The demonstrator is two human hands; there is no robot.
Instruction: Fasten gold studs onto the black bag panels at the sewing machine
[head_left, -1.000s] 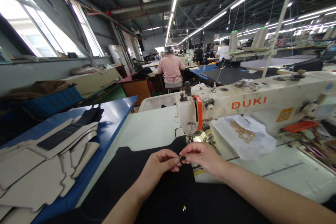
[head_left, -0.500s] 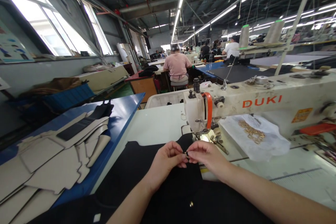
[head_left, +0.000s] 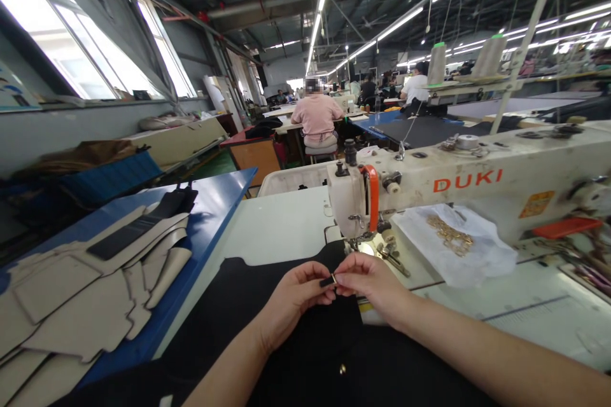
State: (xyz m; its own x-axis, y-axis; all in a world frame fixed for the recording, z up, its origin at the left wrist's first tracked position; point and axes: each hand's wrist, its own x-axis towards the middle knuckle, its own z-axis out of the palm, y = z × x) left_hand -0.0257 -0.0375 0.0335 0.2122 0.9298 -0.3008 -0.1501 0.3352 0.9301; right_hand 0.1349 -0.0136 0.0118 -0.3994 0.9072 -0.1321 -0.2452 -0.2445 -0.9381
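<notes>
My left hand (head_left: pixel 303 286) pinches a small black strip (head_left: pixel 327 281) between thumb and fingers. Meeting it at the strip's right end, my right hand (head_left: pixel 360 276) grips a small gold ring (head_left: pixel 334 278), mostly hidden by the fingertips. Both hands are above a large black fabric piece (head_left: pixel 248 292), just in front of the sewing machine's needle area. A gold stud (head_left: pixel 342 369) shows on the black material nearer to me. Gold rings (head_left: pixel 449 235) lie in a heap on a white plastic sheet (head_left: pixel 482 261) to the right.
The white sewing machine (head_left: pixel 415 178) spans the right side. On the left, a blue table (head_left: pixel 210 222) bears beige cut pieces (head_left: pixel 81 311) and black strips (head_left: pixel 138 229). A person in pink (head_left: pixel 317 117) sits ahead, facing away. Thread cones (head_left: pixel 489 57) stand at the upper right.
The black strip now shows between my fingertips, with the gold ring at its end. The camera view has shifted slightly, moving most of the scene left in the picture.
</notes>
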